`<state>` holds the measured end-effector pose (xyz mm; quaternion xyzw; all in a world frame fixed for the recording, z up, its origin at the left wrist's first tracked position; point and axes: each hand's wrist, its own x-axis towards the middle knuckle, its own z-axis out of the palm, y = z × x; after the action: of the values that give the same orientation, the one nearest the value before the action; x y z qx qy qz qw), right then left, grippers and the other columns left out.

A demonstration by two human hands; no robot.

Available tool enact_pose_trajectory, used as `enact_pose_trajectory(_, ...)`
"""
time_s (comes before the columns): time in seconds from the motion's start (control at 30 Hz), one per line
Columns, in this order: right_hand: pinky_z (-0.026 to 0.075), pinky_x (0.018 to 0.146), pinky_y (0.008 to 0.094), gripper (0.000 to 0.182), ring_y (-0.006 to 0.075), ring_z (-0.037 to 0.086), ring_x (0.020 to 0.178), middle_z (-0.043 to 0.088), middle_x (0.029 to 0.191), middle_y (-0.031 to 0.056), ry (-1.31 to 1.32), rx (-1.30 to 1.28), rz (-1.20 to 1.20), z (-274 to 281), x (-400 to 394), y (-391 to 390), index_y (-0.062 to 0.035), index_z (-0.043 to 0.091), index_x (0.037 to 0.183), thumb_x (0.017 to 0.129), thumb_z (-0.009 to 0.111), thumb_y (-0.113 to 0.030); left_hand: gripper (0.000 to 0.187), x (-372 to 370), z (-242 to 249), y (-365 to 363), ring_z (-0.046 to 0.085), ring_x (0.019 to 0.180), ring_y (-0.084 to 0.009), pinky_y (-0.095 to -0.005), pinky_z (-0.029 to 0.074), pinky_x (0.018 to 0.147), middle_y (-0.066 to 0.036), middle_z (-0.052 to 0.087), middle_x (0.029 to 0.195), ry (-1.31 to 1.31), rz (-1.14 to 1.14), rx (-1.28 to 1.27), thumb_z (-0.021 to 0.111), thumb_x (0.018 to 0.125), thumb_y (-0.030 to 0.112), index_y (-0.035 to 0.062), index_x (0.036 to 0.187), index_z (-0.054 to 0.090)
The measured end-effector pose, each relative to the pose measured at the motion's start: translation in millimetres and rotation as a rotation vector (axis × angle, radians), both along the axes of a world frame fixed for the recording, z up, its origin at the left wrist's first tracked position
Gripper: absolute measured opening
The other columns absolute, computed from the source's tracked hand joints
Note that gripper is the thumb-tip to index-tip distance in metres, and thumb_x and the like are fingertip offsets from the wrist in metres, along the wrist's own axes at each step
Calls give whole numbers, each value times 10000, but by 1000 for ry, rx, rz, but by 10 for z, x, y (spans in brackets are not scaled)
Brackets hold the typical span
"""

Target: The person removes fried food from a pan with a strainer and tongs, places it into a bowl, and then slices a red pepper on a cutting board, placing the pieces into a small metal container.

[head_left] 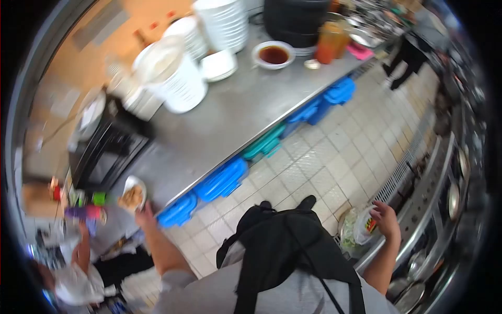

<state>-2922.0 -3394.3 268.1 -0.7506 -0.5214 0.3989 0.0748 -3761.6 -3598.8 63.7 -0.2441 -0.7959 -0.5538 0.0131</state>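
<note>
Held in the left hand (145,213), the white bowl (137,184) of brown food (131,197) is near the tabletop (214,120) edge (contact with the surface cannot be determined). The right hand (385,219) is open, fingers loosely parted, near a plastic bag (364,226). Farther off are a black appliance (107,152), a white bucket (183,89) and a bowl of dark liquid (273,54). A distant person (410,57) stands on the tiled floor (324,152).

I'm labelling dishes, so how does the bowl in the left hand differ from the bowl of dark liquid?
The food bowl is in the left hand; the liquid bowl sits on the counter, with no hand on it. The food bowl holds chunky tan pieces; the liquid bowl holds dark reddish-brown liquid. Both bowls are white.
</note>
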Motion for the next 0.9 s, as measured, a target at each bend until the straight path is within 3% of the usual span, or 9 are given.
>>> enact_pose_trajectory(0.03, 518, 867, 349, 470, 260, 670, 957, 693, 1108, 192, -16, -65, -53, -44, 12, 35, -3, 582, 1307, 875, 709, -136, 379, 90, 227, 30, 685, 949, -264, -369, 538, 850, -152, 717, 994, 76, 138, -489, 745, 881, 246, -51, 1098, 652)
enact_pose_trajectory(0.07, 518, 874, 363, 473, 279, 675, 977, 694, 1111, 204, -21, -80, -39, -293, 163, 1, -7, 587, 1303, 873, 715, -158, 361, 58, 126, 82, 682, 850, -254, -361, 553, 773, -153, 708, 894, -207, 88, 38, 745, 881, 233, -61, 1069, 653)
enact_pose_trajectory(0.13, 513, 899, 396, 493, 334, 675, 1037, 693, 1105, 232, -90, -122, 18, -432, 303, 30, -12, 599, 1289, 866, 729, -229, 408, 92, 319, 64, 631, 846, -222, -351, 598, 737, -152, 669, 1034, 230, 108, -820, 753, 867, 183, -47, 1171, 608)
enact_pose_trajectory(0.27, 523, 829, 355, 471, 245, 691, 910, 717, 1034, 185, -84, -180, 32, -869, 710, 60, -21, 608, 1288, 880, 728, -223, 430, 35, -67, 199, 638, 805, -255, -381, 571, 603, -151, 644, 876, -168, 353, -59, 716, 886, 235, -27, 1205, 595)
enact_pose_trajectory(0.37, 520, 876, 377, 480, 298, 690, 977, 716, 1071, 191, -57, -245, 53, -1005, 993, 232, -30, 608, 1287, 877, 728, -249, 400, 757, -41, 515, 625, 734, -263, -354, 553, 530, -155, 619, 892, 205, 403, -342, 660, 912, 246, 2, 1220, 585)
enact_pose_trajectory(0.4, 518, 883, 382, 485, 307, 689, 988, 713, 1080, 192, -62, -256, 59, -960, 1061, 345, -30, 608, 1286, 875, 731, -257, 342, 1428, 225, 937, 573, 591, -220, -313, 483, 429, -110, 596, 809, -390, 556, 194, 629, 928, 270, 31, 1171, 593)
enact_pose_trajectory(0.5, 513, 901, 390, 516, 322, 681, 1018, 710, 1095, 191, -6, -221, 84, -957, 1370, 722, -25, 606, 1284, 867, 736, -301, 296, 2292, -234, 1546, 493, 485, -172, -295, 401, 361, -54, 532, 681, -419, 526, 156, 609, 941, 302, 49, 1095, 590)
enact_pose_trajectory(0.6, 520, 887, 389, 495, 310, 679, 1018, 710, 1087, 184, 20, -140, 84, -897, 1669, 1392, -50, 610, 1286, 875, 724, -300, 240, 3271, -583, 2328, 436, 429, -115, -266, 338, 329, 5, 455, 592, -518, 94, -46, 603, 953, 310, 71, 973, 581)
enact_pose_trajectory(0.9, 532, 828, 353, 475, 236, 668, 918, 710, 1079, 123, 157, 172, 13, -806, 2457, 3700, -60, 587, 1318, 904, 701, -263, 214, 5955, 507, 5419, 373, 389, -73, -248, 278, 322, 53, 416, 544, -704, -729, -333, 662, 946, 274, 105, 852, 568)
